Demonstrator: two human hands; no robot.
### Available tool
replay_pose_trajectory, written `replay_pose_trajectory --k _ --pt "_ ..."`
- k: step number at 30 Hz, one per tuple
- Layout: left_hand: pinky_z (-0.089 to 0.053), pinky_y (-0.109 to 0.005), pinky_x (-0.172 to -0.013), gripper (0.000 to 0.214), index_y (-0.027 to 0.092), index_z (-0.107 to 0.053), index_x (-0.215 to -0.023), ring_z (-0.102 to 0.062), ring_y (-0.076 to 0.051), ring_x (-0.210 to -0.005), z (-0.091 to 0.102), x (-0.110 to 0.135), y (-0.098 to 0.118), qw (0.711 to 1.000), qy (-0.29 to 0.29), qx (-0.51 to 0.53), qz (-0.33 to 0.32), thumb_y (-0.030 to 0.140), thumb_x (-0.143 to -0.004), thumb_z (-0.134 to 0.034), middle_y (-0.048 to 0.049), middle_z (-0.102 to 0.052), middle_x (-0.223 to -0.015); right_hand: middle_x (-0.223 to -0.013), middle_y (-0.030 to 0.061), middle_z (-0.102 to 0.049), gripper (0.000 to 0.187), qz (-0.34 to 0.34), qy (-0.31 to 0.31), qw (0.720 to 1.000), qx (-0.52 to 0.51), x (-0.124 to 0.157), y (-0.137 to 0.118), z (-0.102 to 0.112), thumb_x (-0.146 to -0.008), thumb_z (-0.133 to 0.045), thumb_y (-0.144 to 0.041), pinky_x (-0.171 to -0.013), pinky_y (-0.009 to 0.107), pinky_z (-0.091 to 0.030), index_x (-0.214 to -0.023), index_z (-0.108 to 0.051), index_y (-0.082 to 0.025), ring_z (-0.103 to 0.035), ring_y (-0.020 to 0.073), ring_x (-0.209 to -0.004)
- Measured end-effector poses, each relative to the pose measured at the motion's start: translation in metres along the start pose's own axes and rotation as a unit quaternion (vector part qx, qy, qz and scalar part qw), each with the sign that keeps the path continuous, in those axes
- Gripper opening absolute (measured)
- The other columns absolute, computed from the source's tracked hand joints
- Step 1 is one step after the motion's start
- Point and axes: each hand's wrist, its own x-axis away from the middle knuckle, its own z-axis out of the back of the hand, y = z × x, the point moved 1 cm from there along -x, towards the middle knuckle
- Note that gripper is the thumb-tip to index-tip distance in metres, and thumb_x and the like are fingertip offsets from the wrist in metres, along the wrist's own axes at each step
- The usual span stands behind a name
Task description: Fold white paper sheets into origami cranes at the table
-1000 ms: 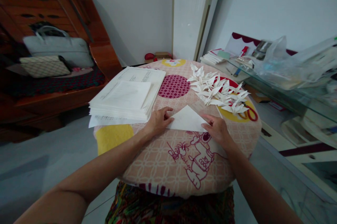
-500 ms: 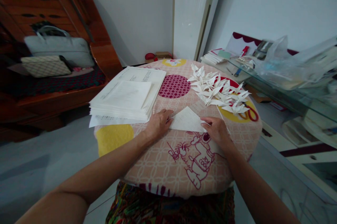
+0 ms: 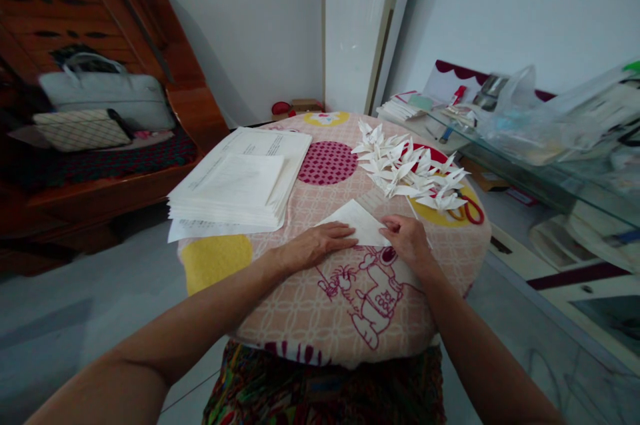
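Observation:
A white folded paper triangle (image 3: 361,219) lies on the round table (image 3: 300,305), which is covered with a pink patterned cloth. My left hand (image 3: 320,243) lies flat on the paper's left part, fingers stretched out toward the right. My right hand (image 3: 407,238) presses its curled fingertips on the paper's right corner. Behind the paper sits a heap of white folded paper cranes (image 3: 407,168).
A thick stack of white sheets (image 3: 240,182) fills the table's left side. Red-handled scissors (image 3: 467,210) lie by the cranes. A glass shelf with plastic bags (image 3: 540,125) stands right, a wooden bench with bags (image 3: 100,102) left, a white floor-standing unit (image 3: 353,25) behind.
My left hand slid right across the paper, folding its left part over and flattening it. The triangle looks narrower. My right hand stayed on the right corner.

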Motion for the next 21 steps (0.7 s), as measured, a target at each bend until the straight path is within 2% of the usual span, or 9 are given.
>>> replay_pose_trajectory --k 2,4,6,7,8,10,13,17,21 --pt "-0.044 -0.047 -0.111 0.045 0.025 -0.059 -0.138 -0.048 -0.028 -0.139 -0.001 0.000 0.000 1.000 -0.002 -0.009 0.002 0.012 -0.097 -0.043 -0.0123 -0.053 -0.148 -0.074 0.0063 -0.075 0.028 -0.013 0.050 0.999 -0.001 -0.001 0.008 0.005 -0.073 -0.066 -0.021 -0.067 0.032 -0.051 -0.097 -0.079 -0.016 -0.067 0.0221 -0.067" --pt "-0.043 -0.048 -0.113 0.045 0.027 -0.059 -0.138 -0.047 -0.028 -0.139 -0.003 0.000 0.001 1.000 -0.005 -0.019 0.001 0.013 -0.097 -0.044 -0.0117 -0.052 -0.148 -0.076 0.0076 -0.075 0.025 -0.013 0.139 0.990 0.005 0.001 0.012 0.013 -0.074 -0.060 -0.020 -0.070 0.033 -0.051 -0.092 -0.078 -0.016 -0.067 0.0228 -0.069" --pt "-0.042 -0.048 -0.113 0.047 0.028 -0.058 -0.139 -0.047 -0.028 -0.139 -0.005 0.000 0.001 1.000 -0.007 -0.024 0.004 0.012 -0.097 -0.045 -0.0105 -0.052 -0.149 -0.083 0.0096 -0.076 0.024 0.021 0.216 0.976 0.006 0.007 0.008 0.021 -0.078 -0.055 -0.021 -0.075 0.035 -0.052 -0.088 -0.077 -0.017 -0.068 0.0237 -0.076" --pt "-0.041 -0.049 -0.114 0.047 0.029 -0.058 -0.139 -0.047 -0.028 -0.140 -0.006 0.000 0.000 1.000 -0.007 -0.025 0.005 0.012 -0.096 -0.045 -0.0096 -0.052 -0.149 -0.085 0.0100 -0.076 0.024 0.051 0.220 0.974 -0.002 0.011 0.002 0.022 -0.081 -0.053 -0.022 -0.076 0.034 -0.051 -0.087 -0.076 -0.017 -0.068 0.0235 -0.078" --pt "-0.041 -0.049 -0.114 0.048 0.030 -0.058 -0.139 -0.046 -0.027 -0.140 -0.007 0.000 0.000 1.000 -0.005 -0.024 0.007 0.012 -0.096 -0.046 -0.0090 -0.052 -0.149 -0.086 0.0100 -0.076 0.024 0.080 0.203 0.976 -0.012 0.015 -0.005 0.022 -0.083 -0.053 -0.023 -0.076 0.033 -0.051 -0.087 -0.076 -0.017 -0.068 0.0231 -0.079" --pt "-0.041 -0.049 -0.114 0.048 0.030 -0.058 -0.138 -0.046 -0.028 -0.140 -0.009 -0.001 -0.001 1.000 -0.004 -0.023 0.010 0.011 -0.096 -0.046 -0.0089 -0.051 -0.150 -0.086 0.0099 -0.076 0.023 0.118 0.119 0.986 -0.015 0.023 -0.021 0.016 -0.085 -0.052 -0.021 -0.074 0.031 -0.049 -0.086 -0.075 -0.017 -0.068 0.0216 -0.079" --pt "-0.041 -0.051 -0.113 0.047 0.028 -0.059 -0.138 -0.045 -0.029 -0.140 -0.009 -0.001 0.000 1.000 -0.011 -0.022 0.015 0.011 -0.096 -0.045 -0.0110 -0.050 -0.150 -0.080 0.0080 -0.075 0.017 0.081 -0.009 0.996 0.045 0.029 -0.036 0.002 -0.084 -0.057 -0.019 -0.066 0.028 -0.044 -0.080 -0.074 -0.019 -0.066 0.0194 -0.071" --pt "-0.038 -0.051 -0.116 0.052 0.028 -0.055 -0.141 -0.042 -0.028 -0.143 -0.009 0.003 0.001 0.999 -0.015 -0.010 0.028 0.007 -0.095 -0.042 -0.0102 -0.048 -0.152 -0.071 0.0050 -0.072 0.008 0.002 -0.045 0.996 0.076 0.026 -0.028 0.000 -0.078 -0.063 -0.018 -0.060 0.026 -0.038 -0.076 -0.071 -0.019 -0.062 0.0174 -0.065" --pt "-0.035 -0.047 -0.119 0.058 0.025 -0.052 -0.144 -0.040 -0.025 -0.145 -0.007 0.015 0.000 0.999 -0.007 0.008 0.039 0.004 -0.091 -0.044 -0.0096 -0.045 -0.155 -0.068 0.0030 -0.070 0.008 -0.011 -0.069 0.996 0.047 0.022 -0.005 0.013 -0.075 -0.062 -0.015 -0.060 0.025 -0.038 -0.070 -0.067 -0.018 -0.060 0.0155 -0.063"
